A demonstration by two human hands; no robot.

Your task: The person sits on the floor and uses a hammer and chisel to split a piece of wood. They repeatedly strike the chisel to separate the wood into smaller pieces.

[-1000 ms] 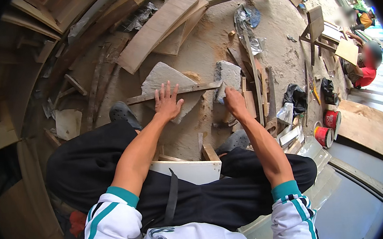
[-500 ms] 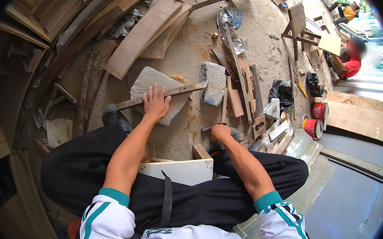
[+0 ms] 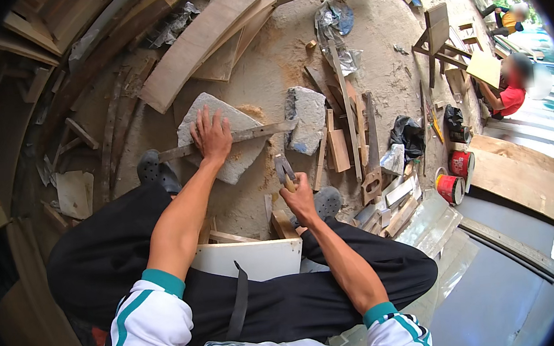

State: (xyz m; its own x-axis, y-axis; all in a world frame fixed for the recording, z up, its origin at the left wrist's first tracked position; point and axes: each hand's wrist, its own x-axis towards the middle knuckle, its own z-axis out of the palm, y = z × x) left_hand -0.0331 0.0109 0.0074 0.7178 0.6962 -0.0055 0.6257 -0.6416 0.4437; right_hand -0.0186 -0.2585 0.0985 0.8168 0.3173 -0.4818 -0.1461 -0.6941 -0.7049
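So the left hand (image 3: 210,136) is pressed flat, fingers spread, on a thin wooden strip (image 3: 247,136) that lies across a flat grey stone slab (image 3: 220,142), pinning it down rather than gripping it. The strip runs left to right, its right end reaching over to a second, smaller grey stone (image 3: 307,118), so it bridges the sandy gap between the two. The right hand (image 3: 301,197) is closed around the handle of a hammer (image 3: 285,170), head up, hovering just below the strip's right half, near the smaller stone but not touching it. There's a patch of bare sawdusty ground (image 3: 274,73) above the stones, which is about the only open room; everywhere else is boxed in. A big plank (image 3: 201,43) leans in at the upper left, a bundle of short wood pieces (image 3: 344,143) and a handsaw (image 3: 372,157) crowd the right edge, and a white board (image 3: 252,259) sits right up against the person's knees. Two red cans (image 3: 456,176) stand further right, well apart from the work.
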